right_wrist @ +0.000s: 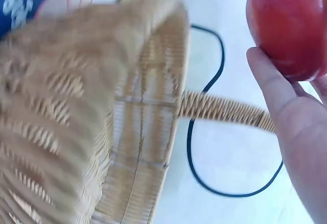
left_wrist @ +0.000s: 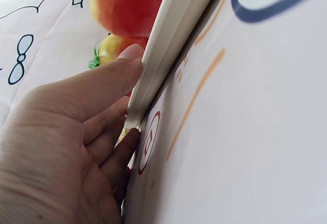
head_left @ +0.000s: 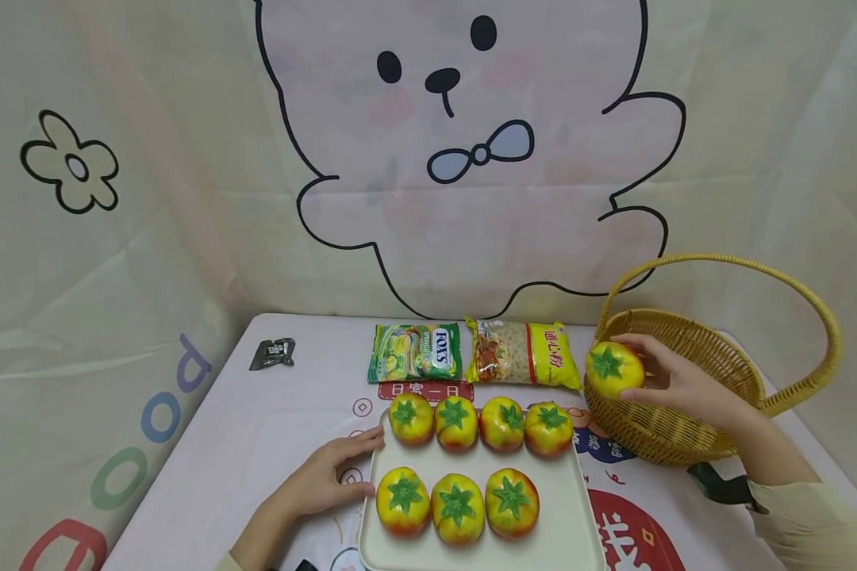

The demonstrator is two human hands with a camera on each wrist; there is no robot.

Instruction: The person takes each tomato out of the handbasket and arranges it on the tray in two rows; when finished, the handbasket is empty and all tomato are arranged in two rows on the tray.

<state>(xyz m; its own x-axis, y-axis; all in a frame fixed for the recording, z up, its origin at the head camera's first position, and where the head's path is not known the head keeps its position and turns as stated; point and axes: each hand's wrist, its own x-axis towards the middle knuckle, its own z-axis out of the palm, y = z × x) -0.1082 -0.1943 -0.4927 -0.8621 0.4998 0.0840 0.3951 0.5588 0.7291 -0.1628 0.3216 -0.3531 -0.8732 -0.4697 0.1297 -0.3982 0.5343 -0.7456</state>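
Note:
My right hand [head_left: 678,385] holds a yellow-red tomato [head_left: 615,369] with a green star-shaped top, at the left rim of the wicker basket [head_left: 660,428]. In the right wrist view the tomato's red underside [right_wrist: 286,29] sits in the fingers, above the basket handle. My left hand [head_left: 321,480] rests at the left edge of a white tray [head_left: 564,515], its thumb [left_wrist: 120,70] against the rim and the fingers spread along the side. Several more tomatoes lie on the tray, a back row [head_left: 457,424] and three in front [head_left: 459,509].
A green Fox's candy bag [head_left: 414,353] and a yellow pasta bag [head_left: 521,353] lie behind the tray. A small black packet [head_left: 272,354] lies at the far left. The basket's tall handle [head_left: 821,317] arches over it, and a dark cord [right_wrist: 191,157] loops nearby on the tabletop.

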